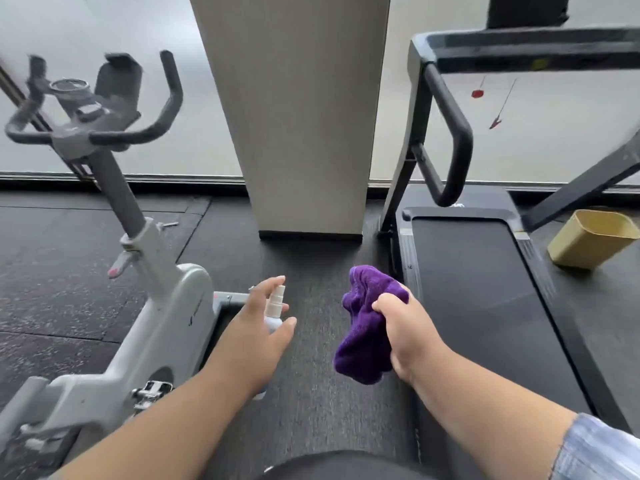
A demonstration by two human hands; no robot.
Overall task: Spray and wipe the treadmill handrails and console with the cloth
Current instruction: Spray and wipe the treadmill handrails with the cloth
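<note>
Two hands before the treadmill (pixel 485 289), right hand (pixel 408 334) clutching bunched purple cloth (pixel 367 327) just left of its belt, left hand (pixel 263 327) curled round spray bottle (pixel 275 308) further left, handrail (pixel 450 133) above the belt's far end, exercise bike (pixel 138 289) well left, yellow bin (pixel 592 239) right of treadmill.

A small gym: a treadmill (pixel 485 289) stands right of a pillar (pixel 298 116), an exercise bike (pixel 149 306) left of it, on dark rubber floor tiles (pixel 52 289)

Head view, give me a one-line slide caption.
Left hand holds spray bottle, right hand grips purple cloth beside the treadmill.
</note>
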